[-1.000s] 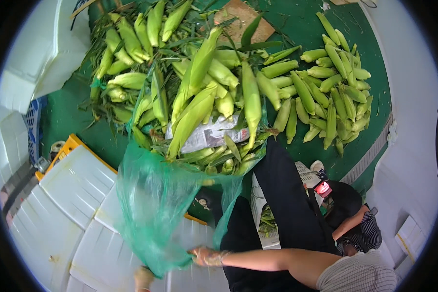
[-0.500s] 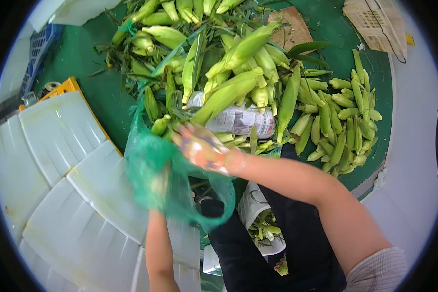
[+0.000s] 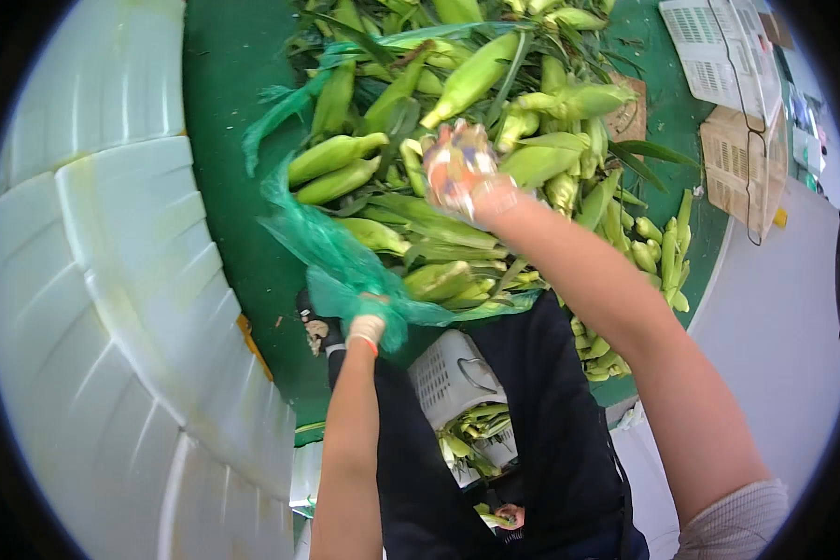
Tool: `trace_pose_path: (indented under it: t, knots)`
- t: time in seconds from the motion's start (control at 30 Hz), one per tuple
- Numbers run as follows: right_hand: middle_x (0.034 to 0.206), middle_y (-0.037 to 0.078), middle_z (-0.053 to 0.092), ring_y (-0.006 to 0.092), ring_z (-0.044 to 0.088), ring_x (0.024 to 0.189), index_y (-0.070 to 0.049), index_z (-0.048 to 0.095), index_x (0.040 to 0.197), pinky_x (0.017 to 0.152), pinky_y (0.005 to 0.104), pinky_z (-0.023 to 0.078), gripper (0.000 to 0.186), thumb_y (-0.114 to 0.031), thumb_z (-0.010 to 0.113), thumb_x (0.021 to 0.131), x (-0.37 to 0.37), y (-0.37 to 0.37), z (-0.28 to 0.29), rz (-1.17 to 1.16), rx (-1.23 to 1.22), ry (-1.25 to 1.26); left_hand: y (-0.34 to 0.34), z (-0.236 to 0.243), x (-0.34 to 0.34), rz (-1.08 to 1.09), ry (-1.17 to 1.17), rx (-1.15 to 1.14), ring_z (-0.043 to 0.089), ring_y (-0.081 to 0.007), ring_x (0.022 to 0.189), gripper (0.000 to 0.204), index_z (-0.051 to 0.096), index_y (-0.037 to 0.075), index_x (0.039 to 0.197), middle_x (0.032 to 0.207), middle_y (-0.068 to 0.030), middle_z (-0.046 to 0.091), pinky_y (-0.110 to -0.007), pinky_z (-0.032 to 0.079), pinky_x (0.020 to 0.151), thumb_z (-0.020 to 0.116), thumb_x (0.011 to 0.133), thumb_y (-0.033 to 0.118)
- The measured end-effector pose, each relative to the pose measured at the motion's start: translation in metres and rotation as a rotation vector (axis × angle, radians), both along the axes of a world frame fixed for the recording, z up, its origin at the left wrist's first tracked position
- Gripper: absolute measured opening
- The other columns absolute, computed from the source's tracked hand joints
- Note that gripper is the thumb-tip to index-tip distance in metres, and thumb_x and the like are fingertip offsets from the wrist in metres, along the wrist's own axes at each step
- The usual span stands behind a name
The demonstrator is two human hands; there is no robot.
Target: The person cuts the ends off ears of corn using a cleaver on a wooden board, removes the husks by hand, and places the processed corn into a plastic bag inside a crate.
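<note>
A green see-through mesh bag point(image 3: 322, 247) is spread open along the left and near side of a big heap of unhusked corn ears point(image 3: 476, 79). My left hand point(image 3: 371, 322), partly covered by the bag, is closed round a gathered part of its near edge. Over the heap, my right hand point(image 3: 462, 168) wears a patterned glove and is reaching among the ears. Its fingers are smeared and point away from me, so I cannot see whether they grip an ear. Several ears point(image 3: 331, 173) lie inside the bag's edge, left of my right hand.
White padded blocks point(image 3: 131, 215) line the left side. Between my knees stands a white basket point(image 3: 443, 378) with husks and corn in it. Smaller ears point(image 3: 672, 257) are piled at the right on the green floor point(image 3: 238, 121). White crates point(image 3: 719, 56) stand at the far right.
The bag, bunched up before, is now stretched along the heap. My right hand has moved away from me and to the right, into the corn. The paper-wrapped bundle no longer shows. The view has shifted.
</note>
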State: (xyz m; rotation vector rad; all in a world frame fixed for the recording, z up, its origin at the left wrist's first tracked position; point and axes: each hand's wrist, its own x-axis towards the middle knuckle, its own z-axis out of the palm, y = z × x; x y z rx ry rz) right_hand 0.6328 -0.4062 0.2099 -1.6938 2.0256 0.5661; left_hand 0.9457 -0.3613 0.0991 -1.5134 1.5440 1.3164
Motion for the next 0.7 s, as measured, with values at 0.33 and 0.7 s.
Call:
trace_pose_path:
  t: [0.33, 0.7]
  knots:
    - [0.151, 0.02, 0.025, 0.0387, 0.032, 0.136, -0.007, 0.021, 0.148, 0.109, 0.05, 0.03, 0.097, -0.026, 0.073, 0.068, 0.194, 0.141, 0.09, -0.095, 0.11, -0.978, 0.02, 0.269, 0.158, 0.285, 0.222, 0.453, 0.061, -0.0231, 0.102, 0.04, 0.058, -0.001, 0.12, 0.116, -0.0138, 0.063, -0.038, 0.048, 0.091, 0.065, 0.087, 0.021]
    - [0.095, 0.008, 0.062, 0.0185, 0.058, 0.091, -0.01, 0.059, 0.093, 0.082, 0.0367, 0.043, 0.03, -0.038, 0.047, 0.095, 0.286, 0.262, 0.208, -0.696, 0.326, -1.597, -0.014, 0.391, 0.136, -0.478, -0.282, 0.174, 0.059, -0.0367, 0.098, 0.044, 0.055, -0.008, 0.118, 0.109, -0.0199, 0.062, -0.046, 0.046, 0.088, 0.063, 0.079, 0.011]
